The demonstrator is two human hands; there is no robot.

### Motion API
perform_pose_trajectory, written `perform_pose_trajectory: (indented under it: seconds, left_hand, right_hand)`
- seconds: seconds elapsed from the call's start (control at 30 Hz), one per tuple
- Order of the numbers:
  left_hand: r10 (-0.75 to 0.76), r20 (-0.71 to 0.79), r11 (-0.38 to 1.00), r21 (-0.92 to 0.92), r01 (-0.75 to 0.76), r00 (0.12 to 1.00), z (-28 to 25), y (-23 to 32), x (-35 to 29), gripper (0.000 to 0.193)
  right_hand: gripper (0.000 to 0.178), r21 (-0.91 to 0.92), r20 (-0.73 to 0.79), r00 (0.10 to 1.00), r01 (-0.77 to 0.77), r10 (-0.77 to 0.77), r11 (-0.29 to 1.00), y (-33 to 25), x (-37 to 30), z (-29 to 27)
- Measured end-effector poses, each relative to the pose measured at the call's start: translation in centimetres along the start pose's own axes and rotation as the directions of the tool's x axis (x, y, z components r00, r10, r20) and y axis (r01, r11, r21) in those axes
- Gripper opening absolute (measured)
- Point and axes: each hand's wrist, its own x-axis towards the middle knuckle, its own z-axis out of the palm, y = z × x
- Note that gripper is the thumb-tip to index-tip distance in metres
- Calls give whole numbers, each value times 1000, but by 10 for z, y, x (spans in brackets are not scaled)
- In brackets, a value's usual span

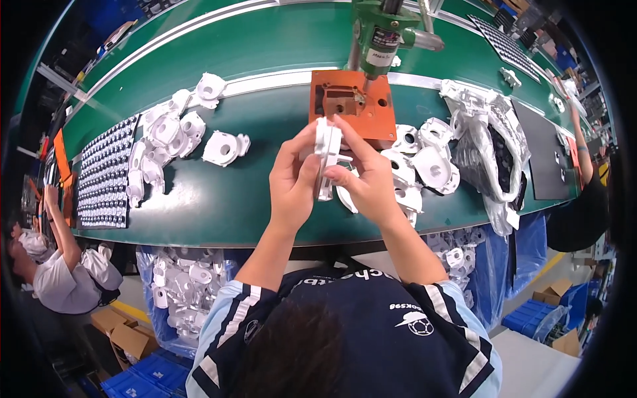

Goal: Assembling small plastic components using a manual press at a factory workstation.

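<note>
Between my two hands I hold a white plastic part [328, 149], turned edge-on, above the near side of the green bench. My left hand [296, 171] grips its left side with thumb and fingers. From the right, my right hand [363, 172] pinches it, the thumb low and the fingertips at its top. Just beyond my hands is an orange fixture block [378, 123] with a recess and holes. The green press [379, 40] stands over that block, its ram coming down near the recess.
Loose white plastic parts [162, 132] lie in a pile on the left, more [434, 166] to the right. A tray of small dark pieces [106, 176] sits far left. At right are a clear plastic bag [481, 166] and a dark sheet [543, 152]. Co-workers [73, 275] sit at both ends.
</note>
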Motion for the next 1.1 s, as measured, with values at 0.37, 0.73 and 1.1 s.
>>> perform_pose_trajectory:
  seconds: [0.37, 0.73, 1.1]
  left_hand:
    - [-17, -222, 952, 296, 84, 975, 3, -24, -17, 22]
    - [-241, -148, 963, 87, 255, 959, 7, -18, -17, 24]
    - [-79, -14, 896, 438, 77, 997, 30, -9, -14, 27]
  right_hand:
    - [61, -167, 33, 999, -15, 20, 986, -1, -7, -10]
    - [66, -259, 152, 963, -177, 221, 950, -10, -15, -36]
    - [67, 58, 69, 976, -213, 209, 975, 0, -26, -41]
